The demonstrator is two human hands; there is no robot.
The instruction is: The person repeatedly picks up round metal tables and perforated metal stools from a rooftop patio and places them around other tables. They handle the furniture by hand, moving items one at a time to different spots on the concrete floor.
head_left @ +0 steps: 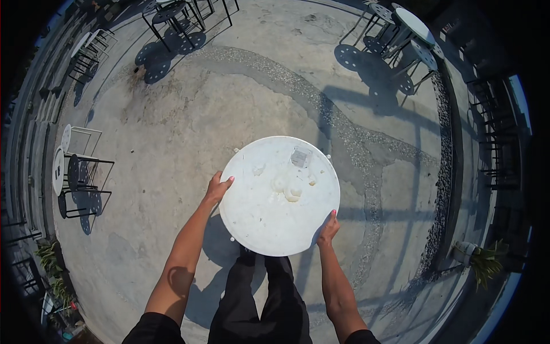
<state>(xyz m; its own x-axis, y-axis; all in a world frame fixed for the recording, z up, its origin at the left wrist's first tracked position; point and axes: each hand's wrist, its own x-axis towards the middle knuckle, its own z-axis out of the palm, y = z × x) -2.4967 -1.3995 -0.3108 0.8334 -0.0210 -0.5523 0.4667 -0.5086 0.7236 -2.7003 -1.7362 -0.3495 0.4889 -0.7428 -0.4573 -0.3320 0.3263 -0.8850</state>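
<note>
In front of me is a round white table (258, 212), its top scuffed, with brownish stains and a grey square patch near the far edge. Small white leg ends stick out past its rim. My left hand (218, 187) grips the left edge, thumb on top and fingers hidden at the side and below. On the right edge, lower down, my right hand (329, 229) holds on in the same way, thumb over the rim. The tabletop covers whatever lies beneath it, and its shadow falls on the concrete to the left of my legs.
Concrete floor (172, 132) with a pebbled strip (286, 80) surrounds me. Black stools (172, 12) stand far ahead; a white table (415, 26) with stools is at far right. More chairs (80, 169) line the left side. A potted plant (487, 262) stands at right, near steps (34, 143) opposite.
</note>
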